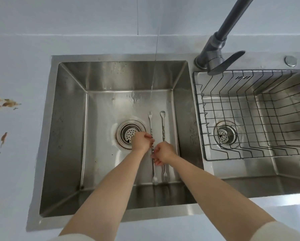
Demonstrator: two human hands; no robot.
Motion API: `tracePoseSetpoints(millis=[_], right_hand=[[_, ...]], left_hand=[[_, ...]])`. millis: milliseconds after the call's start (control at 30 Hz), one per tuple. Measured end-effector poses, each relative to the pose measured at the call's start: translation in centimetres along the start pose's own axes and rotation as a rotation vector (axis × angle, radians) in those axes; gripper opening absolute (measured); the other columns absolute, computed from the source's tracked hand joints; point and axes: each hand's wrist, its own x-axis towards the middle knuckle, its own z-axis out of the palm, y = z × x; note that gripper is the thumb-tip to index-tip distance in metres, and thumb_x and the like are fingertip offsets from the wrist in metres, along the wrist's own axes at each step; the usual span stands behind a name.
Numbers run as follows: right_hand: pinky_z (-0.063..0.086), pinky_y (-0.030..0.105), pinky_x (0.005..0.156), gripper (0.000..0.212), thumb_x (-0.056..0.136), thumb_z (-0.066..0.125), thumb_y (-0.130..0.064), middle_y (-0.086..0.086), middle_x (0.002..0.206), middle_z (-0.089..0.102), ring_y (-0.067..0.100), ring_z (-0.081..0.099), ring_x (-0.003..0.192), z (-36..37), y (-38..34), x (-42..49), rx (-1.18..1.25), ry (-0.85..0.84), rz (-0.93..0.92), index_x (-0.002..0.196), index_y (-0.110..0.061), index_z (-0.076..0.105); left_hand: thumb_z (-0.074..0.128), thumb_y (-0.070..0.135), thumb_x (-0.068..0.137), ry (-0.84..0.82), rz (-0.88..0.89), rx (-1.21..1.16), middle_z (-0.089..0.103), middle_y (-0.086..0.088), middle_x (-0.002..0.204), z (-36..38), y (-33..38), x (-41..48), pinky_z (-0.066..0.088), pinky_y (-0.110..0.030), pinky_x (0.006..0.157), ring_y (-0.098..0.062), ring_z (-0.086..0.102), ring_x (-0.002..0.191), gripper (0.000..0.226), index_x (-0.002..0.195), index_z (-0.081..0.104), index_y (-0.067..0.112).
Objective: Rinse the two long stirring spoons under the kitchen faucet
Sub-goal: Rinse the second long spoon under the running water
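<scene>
Now we see both hands mid-frame in the sink: left hand & right hand, fingers pinched shut on the left stirring spoon; other stirring spoon lies just beside, under the water stream.

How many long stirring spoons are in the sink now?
2. The left spoon is held by both hands; the right spoon lies beside it on the left basin floor, partly under the right hand.

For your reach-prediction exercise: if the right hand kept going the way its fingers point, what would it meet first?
Probably the left hand: the right hand points leftward across the spoon both grip; depth is uncertain.
</scene>
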Motion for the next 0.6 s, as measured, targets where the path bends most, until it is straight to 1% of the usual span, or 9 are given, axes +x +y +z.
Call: tracePoseSetpoints(millis=[100,167,300,400,467,500,533,567,600], right_hand=[[0.057,0.035,0.064,0.028,0.085,0.058,0.000,0.011,0.059,0.056,0.020,0.057,0.049,0.6,0.7,1.0,-0.029,0.021,0.005,0.059,-0.008,0.049],[0.058,0.040,0.071,0.028,0.083,0.059,-0.001,0.014,0.062,0.059,0.026,0.061,0.057,0.9,0.9,1.6,-0.070,0.050,-0.001,0.057,-0.007,0.049],[0.058,0.040,0.074,0.028,0.082,0.056,-0.001,0.013,0.061,0.058,0.030,0.065,0.064,1.3,1.4,2.3,-0.138,0.095,-0.018,0.056,-0.009,0.047],[0.058,0.042,0.076,0.029,0.081,0.053,-0.002,0.018,0.080,0.067,0.035,0.069,0.081,1.8,1.4,2.4,-0.213,0.124,-0.047,0.056,-0.012,0.042],[0.056,0.036,0.074,0.026,0.082,0.053,-0.006,0.020,0.093,0.069,0.034,0.068,0.086,1.4,1.1,1.9,-0.220,0.143,-0.053,0.058,-0.011,0.044],[0.053,0.032,0.071,0.021,0.084,0.054,-0.010,0.020,0.096,0.069,0.033,0.066,0.086,1.0,0.7,1.4,-0.215,0.141,-0.053,0.063,-0.008,0.050],[0.048,0.029,0.069,0.018,0.086,0.054,-0.015,0.020,0.098,0.068,0.030,0.064,0.084,0.5,0.3,0.7,-0.205,0.140,-0.062,0.072,-0.004,0.057],[0.047,0.027,0.071,0.020,0.088,0.053,-0.019,0.019,0.098,0.067,0.028,0.060,0.082,-0.2,-0.2,0.0,-0.179,0.143,-0.075,0.083,0.000,0.061],[0.048,0.028,0.076,0.025,0.090,0.052,-0.022,0.019,0.099,0.065,0.026,0.058,0.083,-0.8,-0.7,-0.7,-0.135,0.147,-0.094,0.092,0.001,0.061]], left_hand=[[0.068,0.002,0.076,0.008,0.031,0.075,0.071,-0.021,0.101,0.7,-0.3,0.2,0.050,-0.033,0.090,-0.032,0.065,0.098,0.020,0.095,0.070,-0.003],[0.067,0.002,0.077,0.023,0.045,0.095,0.070,-0.020,0.104,1.1,-0.3,0.4,0.047,-0.030,0.089,-0.030,0.064,0.101,0.022,0.098,0.069,-0.004],[0.065,0.005,0.080,0.046,0.073,0.187,0.070,-0.018,0.104,1.6,-0.2,0.4,0.046,-0.028,0.085,-0.029,0.063,0.102,0.020,0.098,0.069,-0.002],[0.064,0.010,0.082,0.039,0.081,0.290,0.071,-0.017,0.100,1.6,0.0,0.1,0.045,-0.028,0.077,-0.029,0.064,0.098,0.017,0.095,0.070,0.000],[0.061,0.014,0.084,0.033,0.080,0.332,0.070,-0.019,0.092,1.1,0.4,-0.2,0.043,-0.029,0.072,-0.031,0.064,0.092,0.016,0.083,0.070,0.002],[0.058,0.016,0.086,0.035,0.075,0.343,0.068,-0.019,0.085,0.7,0.6,-0.4,0.043,-0.030,0.072,-0.031,0.063,0.088,0.021,0.071,0.067,0.005],[0.055,0.018,0.089,0.047,0.080,0.362,0.064,-0.019,0.080,0.1,0.9,-0.6,0.044,-0.032,0.072,-0.032,0.062,0.086,0.029,0.062,0.061,0.009],[0.051,0.018,0.090,0.064,0.085,0.368,0.063,-0.019,0.080,-0.6,1.3,-1.0,0.044,-0.034,0.072,-0.033,0.061,0.087,0.032,0.060,0.057,0.009],[0.048,0.018,0.091,0.086,0.096,0.370,0.065,-0.022,0.085,-1.4,1.8,-1.4,0.044,-0.034,0.073,-0.034,0.061,0.090,0.031,0.066,0.060,0.006]])
